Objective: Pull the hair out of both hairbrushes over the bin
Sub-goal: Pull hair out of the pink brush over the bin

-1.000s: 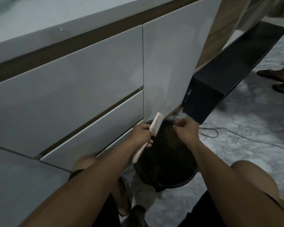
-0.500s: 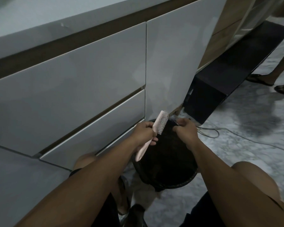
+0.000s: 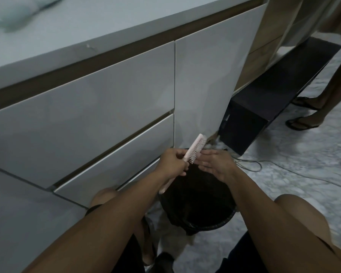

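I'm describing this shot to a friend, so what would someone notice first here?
First, the pink hairbrush at centre, gripped by the left hand with the right hand open against its bristles. Right below sits the black bin on the marble floor, with white drawers filling the left side.

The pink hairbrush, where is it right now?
In the head view the pink hairbrush sits at centre frame, gripped by the left hand, bristles facing the open right hand, above the black bin beside the white drawers.
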{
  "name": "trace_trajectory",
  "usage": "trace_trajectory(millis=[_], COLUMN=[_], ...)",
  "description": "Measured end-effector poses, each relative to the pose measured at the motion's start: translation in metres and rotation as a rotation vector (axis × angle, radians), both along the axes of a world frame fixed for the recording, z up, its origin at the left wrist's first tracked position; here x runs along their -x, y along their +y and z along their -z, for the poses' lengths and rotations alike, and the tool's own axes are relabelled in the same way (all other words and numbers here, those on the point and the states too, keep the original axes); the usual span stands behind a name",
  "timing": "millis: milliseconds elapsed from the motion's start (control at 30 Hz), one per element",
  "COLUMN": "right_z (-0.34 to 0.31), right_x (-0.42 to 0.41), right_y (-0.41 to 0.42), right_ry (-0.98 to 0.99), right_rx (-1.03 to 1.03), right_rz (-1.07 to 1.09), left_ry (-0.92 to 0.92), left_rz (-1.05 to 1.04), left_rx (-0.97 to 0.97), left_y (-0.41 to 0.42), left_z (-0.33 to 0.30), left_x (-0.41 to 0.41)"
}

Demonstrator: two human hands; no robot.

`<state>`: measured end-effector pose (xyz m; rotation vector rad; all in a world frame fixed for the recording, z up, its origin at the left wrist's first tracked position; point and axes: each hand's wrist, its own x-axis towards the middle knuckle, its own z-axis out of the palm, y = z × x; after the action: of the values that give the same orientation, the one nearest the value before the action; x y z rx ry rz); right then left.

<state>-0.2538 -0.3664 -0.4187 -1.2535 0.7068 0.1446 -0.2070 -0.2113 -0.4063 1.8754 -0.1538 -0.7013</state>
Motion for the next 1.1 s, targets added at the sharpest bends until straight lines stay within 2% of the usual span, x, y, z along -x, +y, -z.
trace_trajectory(millis=[100,167,233,333,533,700,933,1033,1100], right_z=[0.001,-0.001,-0.006,-0.01,-0.018,-0.029,-0.035,-0.041,-0.048], right_x=[0.0,0.0,0.003,0.008,0.009,0.011,0.009,0.007,0.008], right_y=[0.0,0.001,0.005,0.014,0.018,0.018,0.013,0.017,0.022], right_ry=[0.004,0.001,-0.003,-0.042,-0.068,-0.105,-0.085,-0.106,-0.183], right_rx=[0.089,0.075,0.034,0.115,0.201,0.164,0.266,0.354,0.297], right_rz=[0.122,0.162,0.077,0.023,0.191,0.306,0.448,0.399,0.251], left_ry=[-0.086,-0.13,-0.202,-0.301,-0.362,-0.44,-0.506,-0.523,-0.522], left_rz=[0.001,0.001,0.022,0.083,0.073,0.108,0.117,0.083,0.073], left_rx=[-0.042,-0.069,-0.093,-0.119,-0.124,-0.193,-0.281,-0.314,-0.314], left_y=[0.002,0.004,0.005,0.005,0.005,0.01,0.019,0.024,0.026], left_z=[-0.004,-0.005,-0.006,-0.01,-0.02,-0.031,-0.039,-0.041,-0.043], left_x=[0.003,0.006,0.009,0.015,0.021,0.025,0.028,0.028,0.027])
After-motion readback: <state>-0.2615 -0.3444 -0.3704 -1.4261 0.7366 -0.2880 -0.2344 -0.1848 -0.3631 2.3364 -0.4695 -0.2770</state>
